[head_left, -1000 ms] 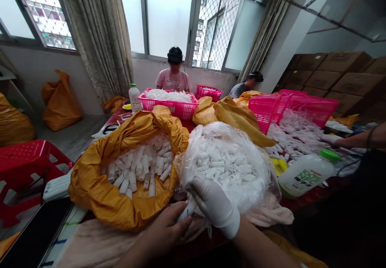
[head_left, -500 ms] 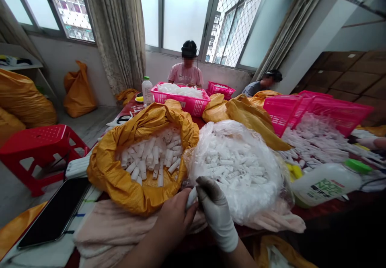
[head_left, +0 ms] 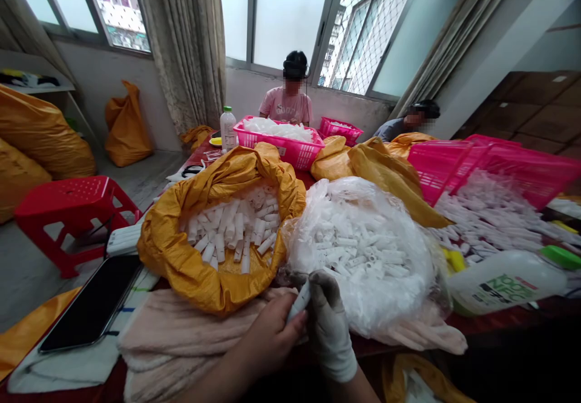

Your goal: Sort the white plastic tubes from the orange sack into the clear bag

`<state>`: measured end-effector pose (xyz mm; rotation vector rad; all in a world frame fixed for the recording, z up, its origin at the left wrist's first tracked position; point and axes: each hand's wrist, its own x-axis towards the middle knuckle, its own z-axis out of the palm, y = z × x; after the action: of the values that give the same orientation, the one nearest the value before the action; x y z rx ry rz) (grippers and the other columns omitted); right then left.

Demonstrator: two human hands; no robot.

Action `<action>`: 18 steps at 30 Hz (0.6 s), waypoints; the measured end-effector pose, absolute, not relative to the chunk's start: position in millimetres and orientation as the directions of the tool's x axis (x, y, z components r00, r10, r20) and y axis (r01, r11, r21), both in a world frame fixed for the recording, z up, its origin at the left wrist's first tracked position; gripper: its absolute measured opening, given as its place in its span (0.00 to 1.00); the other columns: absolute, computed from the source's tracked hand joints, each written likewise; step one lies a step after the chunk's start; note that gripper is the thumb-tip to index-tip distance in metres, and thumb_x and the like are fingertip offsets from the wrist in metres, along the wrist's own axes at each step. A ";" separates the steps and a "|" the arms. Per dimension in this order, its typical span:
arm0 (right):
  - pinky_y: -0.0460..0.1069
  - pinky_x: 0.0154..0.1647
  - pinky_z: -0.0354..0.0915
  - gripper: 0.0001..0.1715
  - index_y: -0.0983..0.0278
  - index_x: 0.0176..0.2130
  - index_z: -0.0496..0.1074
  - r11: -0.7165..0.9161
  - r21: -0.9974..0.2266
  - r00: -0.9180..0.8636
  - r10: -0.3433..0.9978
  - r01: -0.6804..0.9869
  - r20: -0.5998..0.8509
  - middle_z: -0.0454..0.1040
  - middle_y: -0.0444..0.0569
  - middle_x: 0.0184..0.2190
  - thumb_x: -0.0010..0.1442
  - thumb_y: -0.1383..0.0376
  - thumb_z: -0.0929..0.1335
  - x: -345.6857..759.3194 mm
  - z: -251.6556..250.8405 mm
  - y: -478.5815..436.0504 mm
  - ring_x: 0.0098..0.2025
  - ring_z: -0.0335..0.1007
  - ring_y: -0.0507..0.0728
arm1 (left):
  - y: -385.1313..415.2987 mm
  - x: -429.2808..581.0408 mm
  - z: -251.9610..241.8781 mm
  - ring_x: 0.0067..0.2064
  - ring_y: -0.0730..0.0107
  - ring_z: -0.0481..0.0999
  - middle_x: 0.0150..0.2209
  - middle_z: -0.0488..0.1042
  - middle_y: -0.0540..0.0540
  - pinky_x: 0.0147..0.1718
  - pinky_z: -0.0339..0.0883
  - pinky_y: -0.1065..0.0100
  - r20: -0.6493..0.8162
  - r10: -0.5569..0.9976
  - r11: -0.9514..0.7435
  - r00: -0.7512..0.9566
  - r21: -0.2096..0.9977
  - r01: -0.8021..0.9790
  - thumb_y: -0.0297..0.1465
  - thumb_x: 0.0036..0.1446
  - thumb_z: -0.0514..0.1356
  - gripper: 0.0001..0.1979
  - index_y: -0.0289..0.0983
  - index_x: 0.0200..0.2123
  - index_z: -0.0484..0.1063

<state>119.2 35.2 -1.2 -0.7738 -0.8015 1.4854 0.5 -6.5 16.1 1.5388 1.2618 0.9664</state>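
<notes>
White tube (head_left: 298, 301) is held at the near edge of the table, clenched between the bare left hand (head_left: 272, 336) and the white-gloved right hand (head_left: 329, 324), with the glove's fingertips greyed. Folded pink cloth (head_left: 190, 336) is spread under the left forearm. Clear plastic bag (head_left: 358, 306), filled with similar white tubes, is placed just beyond the right hand. Yellow woven sack (head_left: 167, 252), also filled with white tubes, is rolled open beside it on the left. Black smartphone (head_left: 91, 303) is laid further left, and a red plastic stool (head_left: 68, 209) is set on the floor. To the right, a white plastic bottle (head_left: 503, 282) with a green cap is laid on its side, and a tilted pink basket (head_left: 494, 167) is surrounded by loose white tubes (head_left: 485, 215). Further away, a pink basket (head_left: 281, 149) is seen before a seated co-worker (head_left: 288, 103), and a second co-worker (head_left: 402, 124) is seated to the right
</notes>
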 end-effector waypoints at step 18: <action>0.52 0.40 0.72 0.11 0.54 0.34 0.72 0.042 -0.835 -0.021 0.998 -0.549 0.064 0.78 0.40 0.31 0.50 0.55 0.73 120.1 -2.9 34.3 0.34 0.75 0.53 | 7.6 8.1 10.2 0.17 0.79 0.55 0.15 0.59 0.56 0.18 0.49 0.74 -0.046 0.893 0.194 0.448 0.937 -0.290 0.55 0.51 0.54 0.26 0.35 0.30 0.64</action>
<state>120.1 34.3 -2.9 -0.7162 -0.8235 1.4165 8.1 7.6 10.2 1.0598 0.7031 0.9323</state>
